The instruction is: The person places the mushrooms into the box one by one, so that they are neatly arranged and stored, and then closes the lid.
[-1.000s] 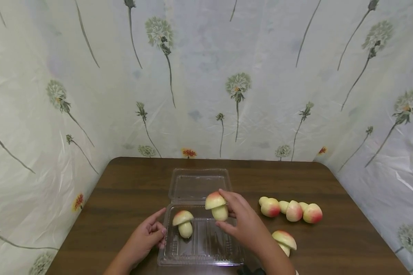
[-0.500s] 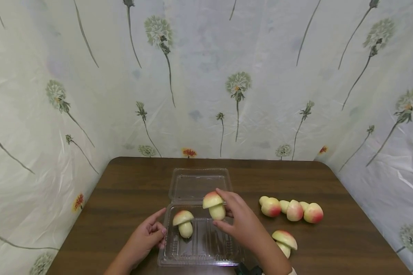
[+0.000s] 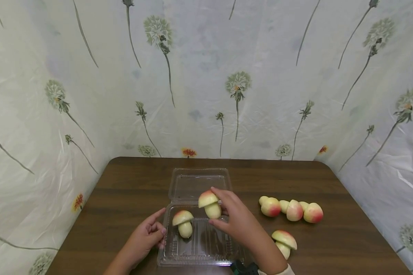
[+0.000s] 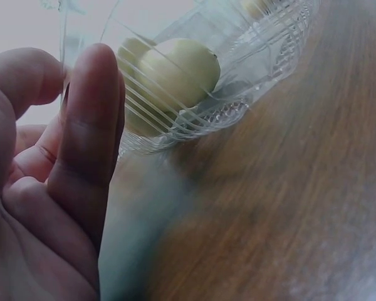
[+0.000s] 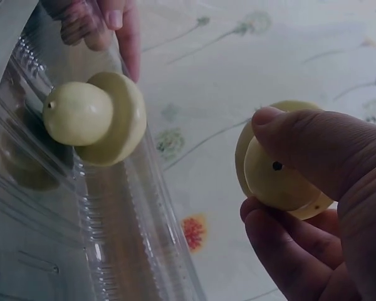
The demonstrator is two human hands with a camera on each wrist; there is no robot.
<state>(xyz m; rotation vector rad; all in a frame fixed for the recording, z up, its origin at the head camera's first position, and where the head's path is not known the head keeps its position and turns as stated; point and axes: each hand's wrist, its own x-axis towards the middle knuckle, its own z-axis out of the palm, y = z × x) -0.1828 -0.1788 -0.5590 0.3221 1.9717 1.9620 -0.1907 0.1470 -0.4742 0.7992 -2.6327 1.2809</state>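
My right hand holds a toy mushroom with a red-and-yellow cap and pale stem, upright above the clear plastic container. In the right wrist view, the thumb presses the held mushroom's stem and fingers support it from below. A second toy mushroom leans inside the container's left part. My left hand pinches the container's left rim, its index finger stretched along the side. In the left wrist view, the second mushroom's stem shows through the ribbed wall.
The container's hinged lid lies folded back on the brown table. To the right lies a row of three toy mushrooms, with another toy mushroom nearer the front. A flower-printed sheet hangs behind and at both sides.
My right hand has moved a little left with its toy mushroom, nearer the one in the container. The left hand and the container have stayed put.
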